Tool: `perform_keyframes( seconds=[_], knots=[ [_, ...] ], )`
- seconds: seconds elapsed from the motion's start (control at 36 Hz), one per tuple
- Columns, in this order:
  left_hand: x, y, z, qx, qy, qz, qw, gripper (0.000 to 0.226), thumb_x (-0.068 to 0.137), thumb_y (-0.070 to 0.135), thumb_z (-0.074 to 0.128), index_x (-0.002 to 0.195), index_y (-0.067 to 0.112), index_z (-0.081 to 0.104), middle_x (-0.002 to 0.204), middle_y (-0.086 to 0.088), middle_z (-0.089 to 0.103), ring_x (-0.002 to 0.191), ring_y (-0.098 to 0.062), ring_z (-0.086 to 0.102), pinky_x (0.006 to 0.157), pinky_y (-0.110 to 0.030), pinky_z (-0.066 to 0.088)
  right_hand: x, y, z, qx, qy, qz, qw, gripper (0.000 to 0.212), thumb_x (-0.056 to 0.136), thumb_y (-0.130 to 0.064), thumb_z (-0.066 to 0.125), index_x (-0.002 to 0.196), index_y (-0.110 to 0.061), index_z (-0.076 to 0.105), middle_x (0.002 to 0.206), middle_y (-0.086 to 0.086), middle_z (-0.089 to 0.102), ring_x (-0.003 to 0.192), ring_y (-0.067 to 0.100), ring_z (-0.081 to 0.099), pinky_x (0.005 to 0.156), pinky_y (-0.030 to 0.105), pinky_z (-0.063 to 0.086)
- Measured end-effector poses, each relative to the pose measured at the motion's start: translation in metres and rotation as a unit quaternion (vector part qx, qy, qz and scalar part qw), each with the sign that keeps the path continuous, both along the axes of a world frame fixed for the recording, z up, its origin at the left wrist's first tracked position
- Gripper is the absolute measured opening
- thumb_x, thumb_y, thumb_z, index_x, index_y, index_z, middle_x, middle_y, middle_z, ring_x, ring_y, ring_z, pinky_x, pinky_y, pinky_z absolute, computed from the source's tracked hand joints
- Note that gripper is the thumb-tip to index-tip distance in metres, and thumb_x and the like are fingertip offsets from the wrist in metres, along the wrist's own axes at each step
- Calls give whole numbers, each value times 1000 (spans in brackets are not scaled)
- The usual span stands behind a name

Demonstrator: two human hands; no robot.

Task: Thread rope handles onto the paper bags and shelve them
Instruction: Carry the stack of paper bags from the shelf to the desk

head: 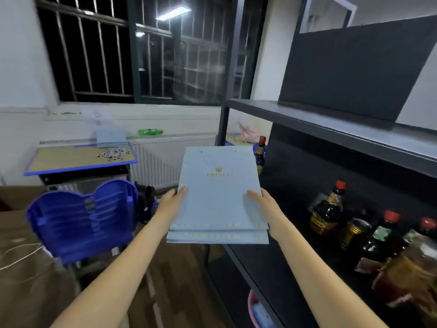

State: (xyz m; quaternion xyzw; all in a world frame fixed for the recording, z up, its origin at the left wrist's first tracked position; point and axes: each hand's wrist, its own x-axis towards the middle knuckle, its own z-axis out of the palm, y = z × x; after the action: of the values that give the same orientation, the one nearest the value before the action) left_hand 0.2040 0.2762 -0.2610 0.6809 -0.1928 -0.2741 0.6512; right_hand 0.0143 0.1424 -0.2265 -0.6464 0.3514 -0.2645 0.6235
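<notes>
Paper bags (pixel 218 197), flat-stacked, held level by my left hand (pixel 173 197) and right hand (pixel 262 200) gripping opposite edges, so they slide onto the shelf (pixel 272 263) unspilled.

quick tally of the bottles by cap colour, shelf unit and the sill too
red cap: 4
gold cap: 1
green bottle lying on the sill, cap colour unclear: 1
total: 6
</notes>
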Motion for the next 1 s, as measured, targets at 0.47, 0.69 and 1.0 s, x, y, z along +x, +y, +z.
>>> perform_keyframes(
  seconds=[0.47, 0.69, 1.0],
  knots=[
    [16, 8, -20, 23, 24, 162, 986, 26, 97, 32, 51, 102, 8, 60, 95, -8, 57, 91, -24, 54, 80, -34, 41, 65, -46, -29, 34, 14, 137, 990, 31, 101, -29, 43, 130, -19, 47, 114, -14, 50, 108, 11, 46, 86, 27, 35],
    [76, -15, -40, 54, 26, 168, 984, 18, 97, 31, 48, 92, 15, 55, 88, -1, 51, 86, -21, 50, 80, -34, 37, 134, -73, -45, -2, 86, 161, 983, 39, 101, -29, 41, 136, -13, 46, 131, 0, 53, 114, 24, 52, 91, 34, 42],
    [151, -55, -43, 76, 18, 168, 983, 32, 99, 34, 44, 122, 12, 49, 109, -2, 55, 101, -23, 53, 85, -37, 41, 217, -117, -53, 50, 52, 162, 984, 40, 99, -24, 47, 135, -7, 44, 132, 2, 53, 124, 26, 49, 102, 38, 41]
  ],
)
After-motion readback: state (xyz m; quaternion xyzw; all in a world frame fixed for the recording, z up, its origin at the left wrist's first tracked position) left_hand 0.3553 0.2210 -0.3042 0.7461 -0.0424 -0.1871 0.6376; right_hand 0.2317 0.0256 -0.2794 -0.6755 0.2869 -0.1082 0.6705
